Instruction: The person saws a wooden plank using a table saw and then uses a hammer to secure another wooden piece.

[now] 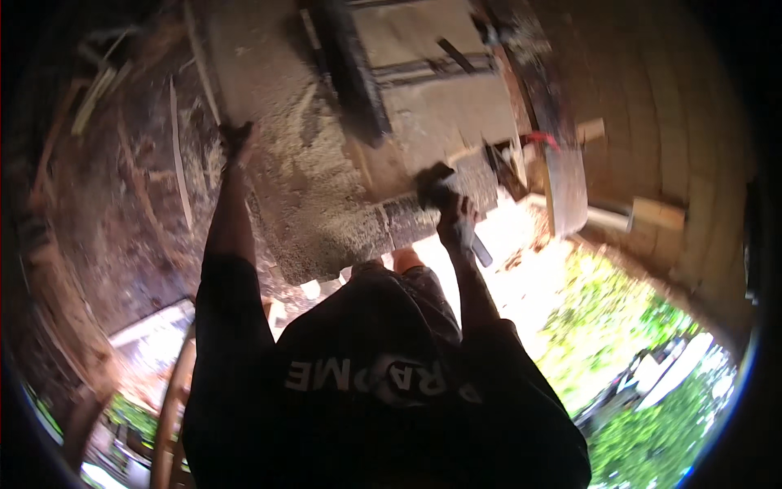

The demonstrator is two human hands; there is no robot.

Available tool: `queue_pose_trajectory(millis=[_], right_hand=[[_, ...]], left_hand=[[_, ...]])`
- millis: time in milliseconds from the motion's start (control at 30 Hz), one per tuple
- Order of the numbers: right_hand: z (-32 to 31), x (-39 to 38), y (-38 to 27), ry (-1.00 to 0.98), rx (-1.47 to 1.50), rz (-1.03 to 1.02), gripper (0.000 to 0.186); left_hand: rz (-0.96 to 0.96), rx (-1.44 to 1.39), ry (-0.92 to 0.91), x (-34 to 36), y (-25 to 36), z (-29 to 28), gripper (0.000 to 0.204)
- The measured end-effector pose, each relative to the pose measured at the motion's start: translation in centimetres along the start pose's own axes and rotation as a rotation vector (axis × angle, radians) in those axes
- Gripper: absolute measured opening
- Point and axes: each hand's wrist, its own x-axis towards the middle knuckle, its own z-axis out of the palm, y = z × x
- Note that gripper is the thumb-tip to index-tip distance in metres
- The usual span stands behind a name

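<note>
My left hand is raised to the long edge of a dusty, crusted board; its fingers are too dark and blurred to tell whether they are open or closed. My right hand is closed on a hammer-like tool, its dark blurred head over the board's lower right part. Above it, a long dark beam crosses lighter panels.
Stained planking with loose pale strips is on the left, above a wooden post. A loose panel, a red object and wooden blocks are on the right. Bright greenery shows past the edge.
</note>
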Motion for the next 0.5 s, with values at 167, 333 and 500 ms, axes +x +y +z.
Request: queue_pose_trajectory(millis=[167, 333, 500], right_hand=[[-4.6, -5.7, 3.9, 0.047, 0.484, -0.046, 0.027], [-7.4, -11.6, 9.8, 0.172, 0.616, 0.265, 0.03], [0.5, -14.4, 23.0, 0.081, 1.071, 0.651, 0.038]], left_hand=[[-0.064, -0.31, -0.463, -13.5, 9.0, -6.4, 0.068], [0.17, -0.072, -0.394, -25.0, -4.5, -20.2, 0.075], [0.181, 1.076, -0.638, -46.2, -2.7, -19.7, 0.022]])
